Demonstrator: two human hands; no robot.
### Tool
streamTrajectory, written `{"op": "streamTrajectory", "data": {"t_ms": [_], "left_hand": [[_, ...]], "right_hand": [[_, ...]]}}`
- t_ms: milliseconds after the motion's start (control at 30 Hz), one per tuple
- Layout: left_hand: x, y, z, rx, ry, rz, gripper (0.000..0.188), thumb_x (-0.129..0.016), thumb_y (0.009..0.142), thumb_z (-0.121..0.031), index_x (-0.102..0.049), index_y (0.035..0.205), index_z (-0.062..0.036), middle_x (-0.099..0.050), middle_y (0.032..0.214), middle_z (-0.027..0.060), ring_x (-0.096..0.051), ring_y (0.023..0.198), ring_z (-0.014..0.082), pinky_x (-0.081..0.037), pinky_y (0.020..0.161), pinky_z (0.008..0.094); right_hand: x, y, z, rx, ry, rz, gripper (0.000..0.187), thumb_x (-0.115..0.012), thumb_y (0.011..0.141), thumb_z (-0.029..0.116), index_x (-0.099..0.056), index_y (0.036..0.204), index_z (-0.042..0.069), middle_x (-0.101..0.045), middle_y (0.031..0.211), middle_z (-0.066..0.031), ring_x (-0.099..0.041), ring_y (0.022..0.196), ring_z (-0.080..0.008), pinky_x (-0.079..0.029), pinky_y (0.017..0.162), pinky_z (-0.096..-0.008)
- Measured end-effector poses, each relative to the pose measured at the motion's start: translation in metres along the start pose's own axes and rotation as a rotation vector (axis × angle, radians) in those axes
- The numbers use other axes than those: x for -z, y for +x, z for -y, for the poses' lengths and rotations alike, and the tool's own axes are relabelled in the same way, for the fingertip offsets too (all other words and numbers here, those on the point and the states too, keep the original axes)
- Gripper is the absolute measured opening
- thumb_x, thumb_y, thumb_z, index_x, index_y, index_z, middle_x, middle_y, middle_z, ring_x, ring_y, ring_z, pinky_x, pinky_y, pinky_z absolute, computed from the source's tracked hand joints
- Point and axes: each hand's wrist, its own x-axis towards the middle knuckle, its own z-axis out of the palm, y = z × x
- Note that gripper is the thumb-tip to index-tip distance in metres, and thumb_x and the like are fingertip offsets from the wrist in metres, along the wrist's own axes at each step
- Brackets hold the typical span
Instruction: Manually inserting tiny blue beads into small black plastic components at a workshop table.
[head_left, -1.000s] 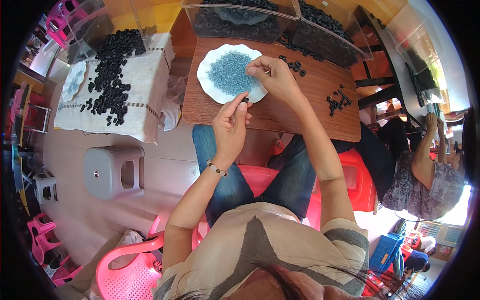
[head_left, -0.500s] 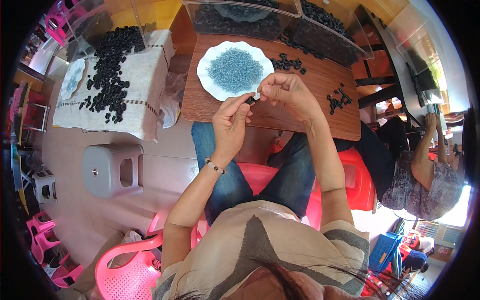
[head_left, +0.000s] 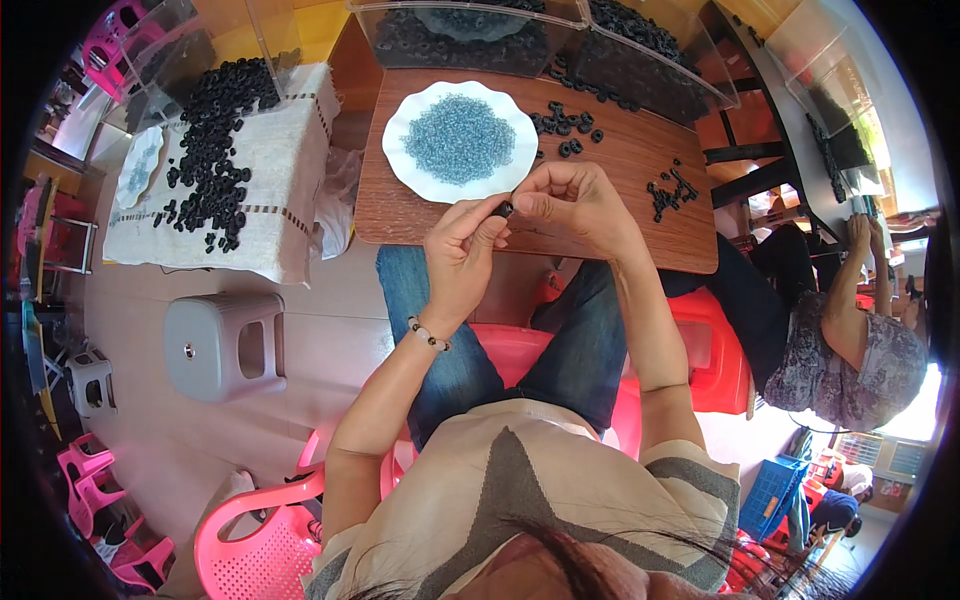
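Observation:
My left hand [head_left: 463,245] pinches a small black ring-shaped part [head_left: 504,209] between thumb and fingertips, just past the front rim of the plate. Against that part, my right hand [head_left: 572,207] has its thumb and forefinger pressed together; whatever sits between them is hidden. Small translucent blue-grey beads [head_left: 460,140] are heaped on a white scalloped plate [head_left: 399,168] at the left of the brown wooden table [head_left: 615,215]. Loose black ring-shaped parts [head_left: 570,121] lie right of the plate, and a group of smaller black pieces [head_left: 672,190] lies near the table's right edge.
Clear bins [head_left: 455,45] of black parts line the table's back. On the left, a cloth-covered table [head_left: 270,160] carries a black pile [head_left: 220,130] and another plate [head_left: 140,175]. A grey stool [head_left: 210,345] stands below. A person [head_left: 850,350] works at the right.
My right fingertips have come in against the black part in my left hand. The small whitish piece seen between them earlier is now hidden. The view has shifted slightly.

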Motion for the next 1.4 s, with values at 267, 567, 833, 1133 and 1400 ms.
{"op": "streamTrajectory", "data": {"t_ms": [267, 567, 833, 1133, 1400], "left_hand": [[-0.004, 0.000, 0.004, 0.025, 0.011, 0.039, 0.027, -0.064, 0.100, -0.004, -0.070, 0.125, 0.0018, -0.067, 0.099, 0.0072, -0.066, 0.079, 0.0104, -0.055, 0.071, 0.0235], [-0.005, -0.006, 0.010, 0.136, -0.130, 0.174, 0.029, -0.065, 0.099, -0.004, -0.068, 0.127, 0.0040, -0.067, 0.102, 0.0099, -0.070, 0.083, 0.0148, -0.059, 0.077, 0.0259], [-0.010, -0.009, 0.007, 0.090, -0.016, 0.230, 0.030, -0.065, 0.098, -0.002, -0.068, 0.127, 0.0036, -0.068, 0.105, 0.0111, -0.073, 0.088, 0.0161, -0.059, 0.078, 0.0253], [-0.007, -0.004, 0.007, 0.132, -0.006, 0.150, 0.032, -0.067, 0.099, -0.006, -0.067, 0.129, 0.0044, -0.066, 0.107, 0.0103, -0.071, 0.086, 0.0144, -0.059, 0.079, 0.0249], [-0.002, -0.004, 0.010, 0.149, 0.011, 0.166, 0.031, -0.069, 0.098, -0.006, -0.068, 0.127, 0.0049, -0.066, 0.107, 0.0097, -0.069, 0.085, 0.0133, -0.059, 0.078, 0.0251]], "right_hand": [[0.002, -0.004, -0.012, 0.017, -0.166, -0.057, 0.021, -0.081, 0.089, 0.016, -0.071, 0.098, -0.001, -0.073, 0.086, -0.0026, -0.065, 0.076, -0.0060, -0.052, 0.067, -0.0217], [0.003, -0.019, -0.024, -0.085, 0.174, -0.041, 0.024, -0.081, 0.089, 0.013, -0.063, 0.103, 0.005, -0.068, 0.093, 0.0014, -0.065, 0.082, -0.0055, -0.054, 0.075, -0.0208], [0.013, -0.031, -0.039, -0.036, 0.220, -0.078, 0.018, -0.076, 0.094, 0.014, -0.066, 0.105, 0.004, -0.069, 0.094, -0.0004, -0.065, 0.083, -0.0079, -0.055, 0.074, -0.0231], [0.068, -0.019, -0.053, 0.125, -0.642, -0.558, 0.020, -0.065, 0.099, 0.017, -0.073, 0.105, -0.001, -0.072, 0.080, -0.0107, -0.066, 0.073, -0.0160, -0.051, 0.069, -0.0330], [0.055, -0.009, -0.061, 0.243, -1.016, -0.533, 0.020, -0.071, 0.092, 0.013, -0.076, 0.110, 0.007, -0.071, 0.086, -0.0127, -0.061, 0.082, -0.0281, -0.049, 0.077, -0.0402]]}}
